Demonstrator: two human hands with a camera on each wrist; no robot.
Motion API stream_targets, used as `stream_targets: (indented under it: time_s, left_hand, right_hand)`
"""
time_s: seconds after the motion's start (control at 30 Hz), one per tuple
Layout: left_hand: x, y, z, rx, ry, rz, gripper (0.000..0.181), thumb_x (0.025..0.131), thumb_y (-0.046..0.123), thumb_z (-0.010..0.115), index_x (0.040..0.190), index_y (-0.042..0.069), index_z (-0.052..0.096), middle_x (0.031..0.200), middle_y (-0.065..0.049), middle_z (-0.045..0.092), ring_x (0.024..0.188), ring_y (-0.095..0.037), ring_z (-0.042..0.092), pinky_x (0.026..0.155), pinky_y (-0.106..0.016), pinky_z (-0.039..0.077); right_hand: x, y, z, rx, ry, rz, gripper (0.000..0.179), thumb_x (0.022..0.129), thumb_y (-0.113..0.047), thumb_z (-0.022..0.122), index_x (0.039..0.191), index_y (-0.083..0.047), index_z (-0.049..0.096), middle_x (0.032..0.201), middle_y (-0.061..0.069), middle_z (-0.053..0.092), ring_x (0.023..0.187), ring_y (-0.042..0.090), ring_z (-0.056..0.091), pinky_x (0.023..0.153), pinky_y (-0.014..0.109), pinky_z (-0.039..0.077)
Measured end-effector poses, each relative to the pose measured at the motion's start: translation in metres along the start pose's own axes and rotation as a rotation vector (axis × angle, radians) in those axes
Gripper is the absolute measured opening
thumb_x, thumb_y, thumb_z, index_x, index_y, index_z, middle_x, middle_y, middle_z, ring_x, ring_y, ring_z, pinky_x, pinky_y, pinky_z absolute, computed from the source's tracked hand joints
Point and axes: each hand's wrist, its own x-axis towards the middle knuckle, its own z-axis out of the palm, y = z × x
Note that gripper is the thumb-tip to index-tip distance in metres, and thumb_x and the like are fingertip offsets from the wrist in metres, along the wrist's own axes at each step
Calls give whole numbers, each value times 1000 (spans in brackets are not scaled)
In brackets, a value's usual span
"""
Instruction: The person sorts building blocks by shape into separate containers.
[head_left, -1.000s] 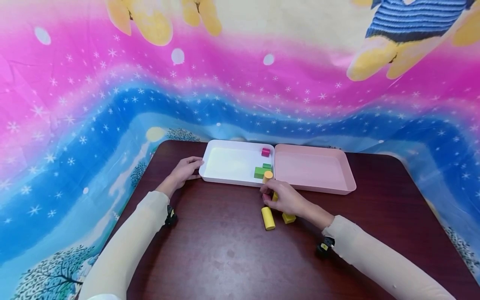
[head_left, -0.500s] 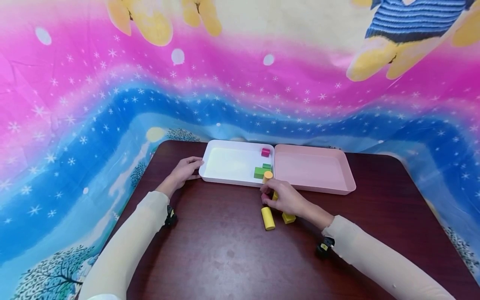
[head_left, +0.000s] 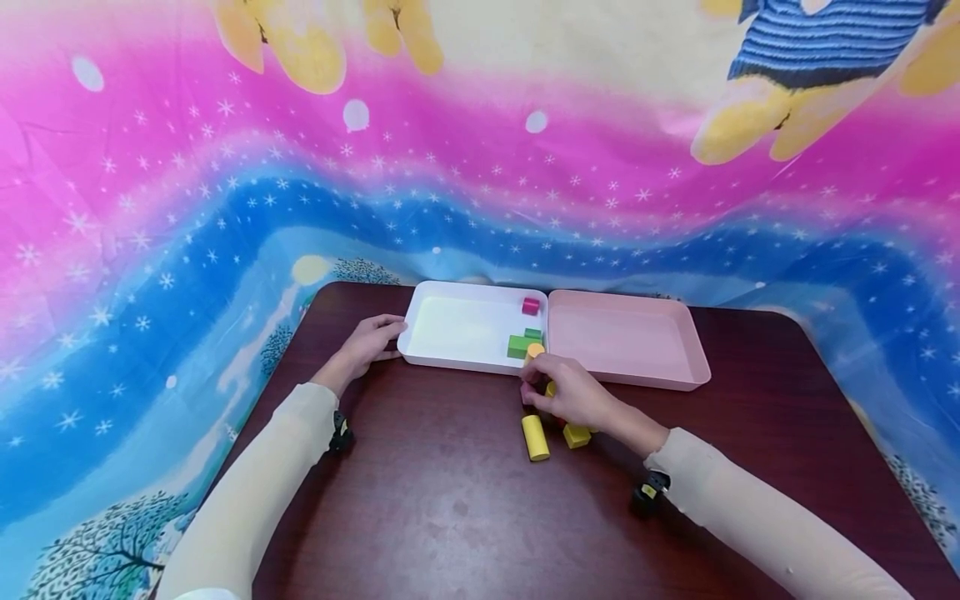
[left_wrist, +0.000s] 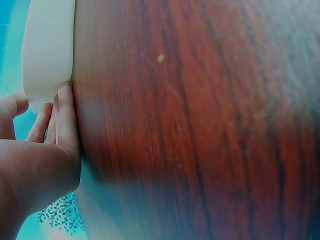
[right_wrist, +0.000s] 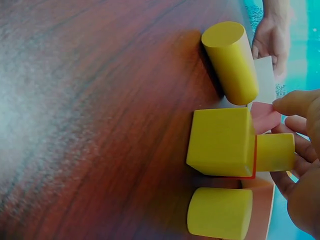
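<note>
My right hand pinches a pink block between thumb and fingers, just in front of the white tray. Close by, an orange cylinder overlaps the tray's front wall. Below the hand lie a yellow cylinder and a yellow cube. A smaller yellow piece and another yellow cylinder show in the right wrist view; a red piece is mostly hidden behind the cube. At the tray's left end, my left hand touches the wall with its fingers nearly straight.
Inside the white tray are two green blocks and a magenta block, all near its right end. A pink tray adjoins it on the right. A patterned cloth hangs behind the dark wooden table.
The pink block has turned and shifted slightly left in my right hand, which has edged a little left too. My left hand has stayed at the tray.
</note>
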Motion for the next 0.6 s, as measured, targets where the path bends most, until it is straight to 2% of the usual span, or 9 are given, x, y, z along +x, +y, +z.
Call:
stream_targets:
  time_s: [0.37, 0.6]
  left_hand:
    - [-1, 0, -1, 1, -7, 6, 50, 112, 31, 57, 155, 7, 50, 150, -17, 53, 132, -33, 58, 106, -45, 55]
    - [-1, 1, -1, 2, -3, 7, 50, 112, 32, 57, 155, 7, 50, 149, -16, 54, 131, -32, 59, 104, -43, 57]
  right_hand:
    - [6, -2, -5, 14, 17, -39, 27, 92, -11, 84, 117, -12, 72, 107, 2, 70, 104, 31, 68, 94, 51, 59]
    - [10, -5, -5, 20, 31, -64, 25, 92, -10, 84, 113, -14, 71, 106, 2, 69, 103, 31, 69, 91, 49, 61]
